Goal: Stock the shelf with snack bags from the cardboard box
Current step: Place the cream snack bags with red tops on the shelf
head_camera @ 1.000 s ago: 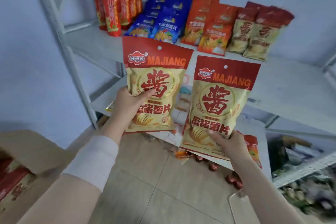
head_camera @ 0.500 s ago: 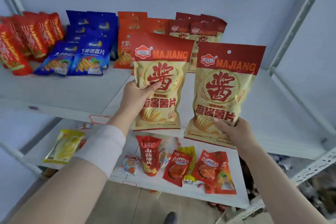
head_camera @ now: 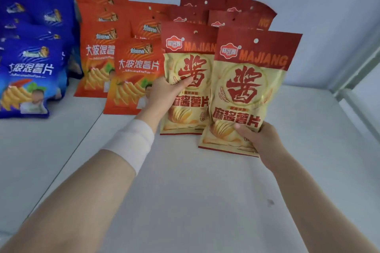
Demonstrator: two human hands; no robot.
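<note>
I hold two cream-and-red MAJIANG snack bags upright over the white shelf point(head_camera: 205, 181). My left hand point(head_camera: 164, 96) grips the left bag point(head_camera: 191, 68) by its left side, thumb across the front. My right hand point(head_camera: 261, 139) grips the right bag point(head_camera: 253, 80) at its lower right corner. The right bag overlaps the left bag's edge. Both stand just in front of a row of matching dark red bags point(head_camera: 236, 12) leaning against the back wall. The cardboard box is out of sight.
Orange chip bags point(head_camera: 123, 57) stand in rows left of my left hand, and blue chip bags point(head_camera: 30, 63) further left. A grey shelf post point(head_camera: 357, 72) rises at the right. A white band wraps my left wrist point(head_camera: 131, 144).
Both hands have carried the bags forward and down onto the shelf, up to the dark red row. The view moved in close, so the lower shelf is out of sight.
</note>
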